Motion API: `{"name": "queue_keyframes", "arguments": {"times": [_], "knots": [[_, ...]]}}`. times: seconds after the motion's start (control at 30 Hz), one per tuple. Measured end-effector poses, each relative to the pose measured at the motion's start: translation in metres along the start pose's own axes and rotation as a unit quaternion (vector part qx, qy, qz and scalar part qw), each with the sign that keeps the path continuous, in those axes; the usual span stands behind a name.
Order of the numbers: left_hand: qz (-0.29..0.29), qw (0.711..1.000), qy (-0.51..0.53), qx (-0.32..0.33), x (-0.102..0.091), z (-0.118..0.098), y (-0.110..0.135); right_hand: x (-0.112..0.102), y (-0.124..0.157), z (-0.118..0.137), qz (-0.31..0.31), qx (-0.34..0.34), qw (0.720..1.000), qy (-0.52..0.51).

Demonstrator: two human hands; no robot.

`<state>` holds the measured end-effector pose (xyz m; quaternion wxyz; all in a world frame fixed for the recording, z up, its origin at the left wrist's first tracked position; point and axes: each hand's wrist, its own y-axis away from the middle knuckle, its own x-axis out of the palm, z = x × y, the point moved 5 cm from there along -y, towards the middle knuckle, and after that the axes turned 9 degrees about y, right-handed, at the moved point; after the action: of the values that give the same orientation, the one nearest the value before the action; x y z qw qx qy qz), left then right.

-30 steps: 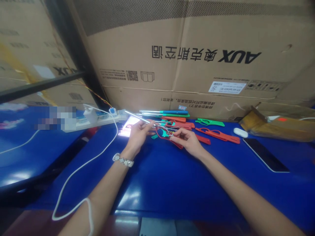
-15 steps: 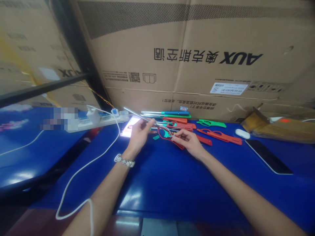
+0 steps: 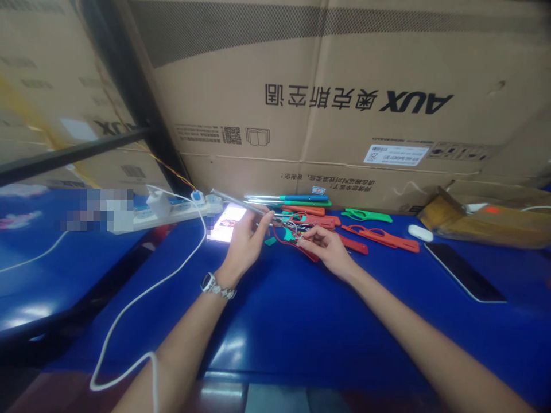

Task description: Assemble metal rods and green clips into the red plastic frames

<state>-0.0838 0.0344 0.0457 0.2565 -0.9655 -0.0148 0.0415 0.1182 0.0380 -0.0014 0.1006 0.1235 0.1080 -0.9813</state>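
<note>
My left hand (image 3: 246,241) is closed around a thin metal rod (image 3: 232,200) that points up and to the left. My right hand (image 3: 326,245) pinches thin wires at a red plastic handle shell (image 3: 297,244) with a small green piece in it, held just above the blue table (image 3: 301,321). The two hands are close together over the table's far middle. A watch sits on my left wrist.
More red, green and blue handle parts (image 3: 370,235) and rods lie by the big cardboard box (image 3: 327,103). A lit phone (image 3: 227,222), power strip (image 3: 159,211) and white cable (image 3: 142,298) are left; a dark phone (image 3: 465,269) and white earbud case (image 3: 419,232) right.
The rod in my left hand has tipped a little further left and up. My right hand stays at the red handle with small finger movements.
</note>
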Motion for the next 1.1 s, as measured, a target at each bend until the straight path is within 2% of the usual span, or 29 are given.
{"name": "queue_keyframes", "arguments": {"times": [0.33, 0.5, 0.6, 0.73, 0.9, 0.97, 1.1], "knots": [[0.035, 0.986, 0.134, -0.098, 0.006, 0.007, -0.002, 0.001, -0.001, -0.001, 0.002, -0.006, 1.0, -0.008], [0.032, 0.975, 0.173, -0.136, 0.006, 0.008, -0.001, 0.002, 0.0, 0.0, 0.002, -0.008, 1.0, -0.009], [0.016, 0.977, 0.162, -0.135, 0.004, 0.009, -0.002, 0.002, 0.001, 0.003, 0.001, -0.012, 1.0, -0.002], [-0.013, 0.989, 0.112, -0.098, -0.002, 0.006, -0.004, 0.003, 0.002, 0.005, 0.003, -0.013, 1.0, 0.0], [-0.022, 0.998, 0.037, -0.052, -0.007, 0.004, -0.005, 0.002, 0.002, 0.005, -0.002, -0.007, 1.0, 0.004], [-0.022, 0.997, 0.046, -0.06, -0.008, 0.008, -0.006, 0.003, 0.002, 0.005, 0.003, -0.007, 1.0, 0.003], [0.025, 0.982, 0.136, -0.128, -0.005, 0.017, -0.006, 0.003, 0.003, 0.004, 0.01, -0.013, 1.0, -0.007]]}}
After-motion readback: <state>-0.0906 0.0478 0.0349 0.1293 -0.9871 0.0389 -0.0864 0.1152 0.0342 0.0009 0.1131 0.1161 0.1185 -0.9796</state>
